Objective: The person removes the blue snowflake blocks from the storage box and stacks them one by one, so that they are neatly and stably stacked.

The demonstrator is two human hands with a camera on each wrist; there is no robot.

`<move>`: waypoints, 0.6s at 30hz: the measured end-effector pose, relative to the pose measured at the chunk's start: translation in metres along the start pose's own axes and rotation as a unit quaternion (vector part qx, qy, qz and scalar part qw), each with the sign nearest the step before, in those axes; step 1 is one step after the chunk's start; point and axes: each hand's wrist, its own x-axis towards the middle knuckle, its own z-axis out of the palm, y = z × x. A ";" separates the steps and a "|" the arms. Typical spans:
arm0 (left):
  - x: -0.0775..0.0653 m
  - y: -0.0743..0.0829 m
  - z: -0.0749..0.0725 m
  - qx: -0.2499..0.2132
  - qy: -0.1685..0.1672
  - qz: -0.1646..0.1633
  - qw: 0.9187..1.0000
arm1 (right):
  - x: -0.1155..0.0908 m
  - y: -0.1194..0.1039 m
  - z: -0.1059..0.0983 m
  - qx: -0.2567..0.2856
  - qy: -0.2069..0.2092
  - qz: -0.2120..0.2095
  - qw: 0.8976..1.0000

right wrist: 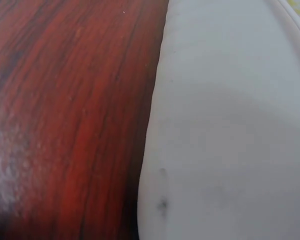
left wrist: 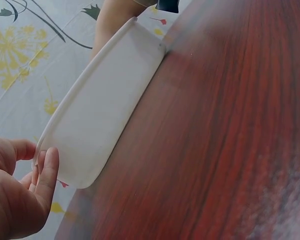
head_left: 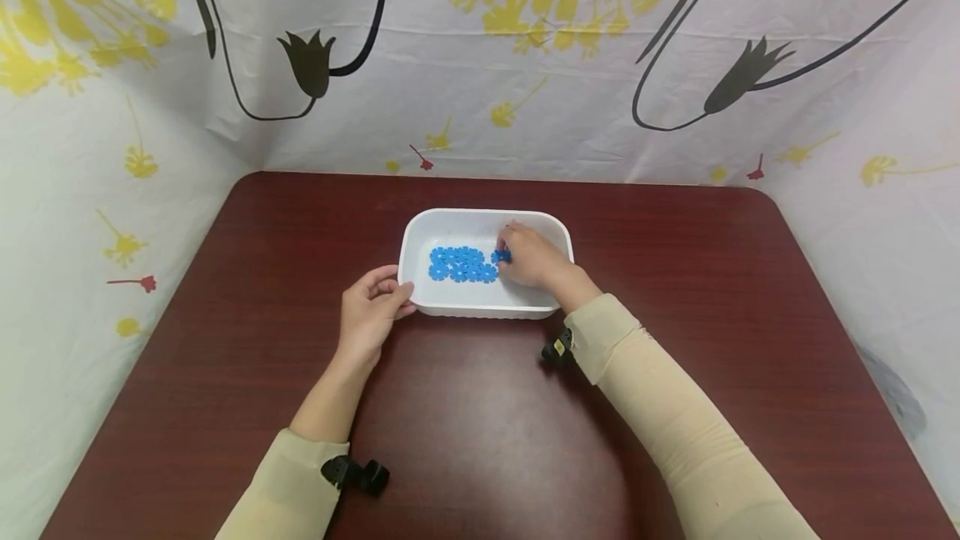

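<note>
A white plastic tub (head_left: 483, 312) stands near the back of the table, long side toward me. My left hand (head_left: 367, 315) grips its left end, with thumb and fingers at the rim; the left wrist view shows them at the corner of the tub (left wrist: 100, 100). Flat blue flower-shaped plastic pieces (head_left: 461, 265) lie in rows on the tub floor. Reaching in from the right, my right hand (head_left: 531, 257) pinches a blue flower-shaped piece (head_left: 498, 257) beside the rows. The right wrist view shows only the tub's outer wall (right wrist: 230, 140) and tabletop, with that hand hidden.
The dark red wooden table (head_left: 480, 423) extends around the tub, with rounded far corners. A white patterned cloth (head_left: 570, 107) hangs behind and at both sides. Black wrist cameras sit at both cuffs, the right one (head_left: 557, 348) close to the tub's front right corner.
</note>
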 end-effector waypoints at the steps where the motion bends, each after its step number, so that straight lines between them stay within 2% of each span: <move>1: 0.000 0.000 0.000 0.000 0.000 0.000 1.000 | 0.000 0.000 0.000 0.005 0.000 0.002 1.000; 10: -0.001 0.002 0.000 0.001 -0.001 -0.002 1.000 | 0.000 0.001 -0.003 -0.015 -0.013 -0.004 1.000; 18: 0.000 0.000 0.000 0.003 -0.004 0.000 1.000 | -0.005 0.002 -0.006 0.016 -0.031 0.016 0.999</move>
